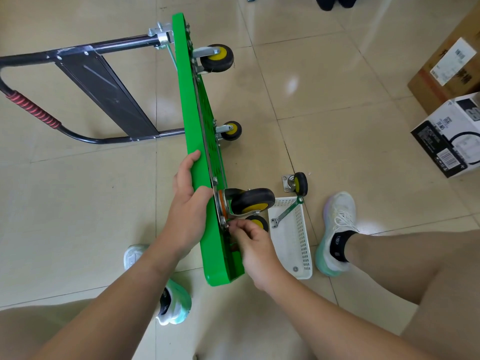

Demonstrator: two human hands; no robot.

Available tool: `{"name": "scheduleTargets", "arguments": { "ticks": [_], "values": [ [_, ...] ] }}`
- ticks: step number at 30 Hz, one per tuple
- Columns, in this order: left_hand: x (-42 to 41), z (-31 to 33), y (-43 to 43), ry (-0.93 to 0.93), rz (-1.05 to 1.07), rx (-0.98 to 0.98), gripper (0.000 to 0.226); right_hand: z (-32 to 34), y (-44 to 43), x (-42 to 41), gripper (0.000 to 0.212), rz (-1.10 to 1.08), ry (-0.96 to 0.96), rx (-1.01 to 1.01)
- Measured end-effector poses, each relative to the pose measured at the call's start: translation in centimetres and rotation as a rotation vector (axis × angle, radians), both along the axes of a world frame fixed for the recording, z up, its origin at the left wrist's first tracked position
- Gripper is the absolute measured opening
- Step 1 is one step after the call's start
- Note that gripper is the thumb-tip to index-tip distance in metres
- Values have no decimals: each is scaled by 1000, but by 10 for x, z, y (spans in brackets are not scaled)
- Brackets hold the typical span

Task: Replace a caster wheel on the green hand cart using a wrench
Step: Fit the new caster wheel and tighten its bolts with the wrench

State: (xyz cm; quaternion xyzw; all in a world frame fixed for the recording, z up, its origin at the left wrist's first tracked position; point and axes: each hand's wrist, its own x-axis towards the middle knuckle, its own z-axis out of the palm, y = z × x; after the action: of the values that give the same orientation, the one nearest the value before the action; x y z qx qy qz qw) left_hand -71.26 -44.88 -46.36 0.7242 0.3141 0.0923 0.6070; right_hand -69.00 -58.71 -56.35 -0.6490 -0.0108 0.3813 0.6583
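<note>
Nearest me, my right hand [250, 237] pinches a small fastener [225, 225] at the mounting plate of the caster wheel [253, 202], while my left hand [188, 201] grips the edge of the green hand cart [191, 105], which stands on its side on the floor. I judge I'm threading that fastener by hand. The next move calls for the wrench [285, 211], lying across the white basket [302, 245] just beyond, with a loose caster [298, 183] past it.

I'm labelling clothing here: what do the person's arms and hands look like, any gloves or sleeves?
The left forearm and right forearm are bare, no sleeves in view. The left hand and right hand wear no gloves, and no watch, ring or wristband shows.
</note>
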Motion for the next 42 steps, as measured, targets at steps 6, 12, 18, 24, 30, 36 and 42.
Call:
{"name": "scheduleTargets", "arguments": {
  "ticks": [6, 12, 18, 24, 30, 36, 42],
  "values": [
    [0, -1, 0, -3, -4, -5, 69, -4, 3, 2, 29, 5, 46, 14],
    [1, -2, 1, -11, 0, 0, 70, -2, 6, -3, 8, -64, 76, 13],
    [0, -2, 1, -15, -1, 12, 69, 0, 4, -5, 13, -96, 97, 46],
    [0, -2, 2, -24, -7, -1, 73, 0, 0, -2, 9, -39, 86, 9],
    [0, -4, 3, -34, -7, 3, 72, 2, 2, 0, 22, -29, 158, -2],
    [1, -5, 3, -44, -8, -4, 72, 6, 2, 2, 9, -121, 425, 159],
    [0, -5, 2, -33, -7, -4, 73, 3, 0, 2, 11, -139, 437, 162]
  ]
}}
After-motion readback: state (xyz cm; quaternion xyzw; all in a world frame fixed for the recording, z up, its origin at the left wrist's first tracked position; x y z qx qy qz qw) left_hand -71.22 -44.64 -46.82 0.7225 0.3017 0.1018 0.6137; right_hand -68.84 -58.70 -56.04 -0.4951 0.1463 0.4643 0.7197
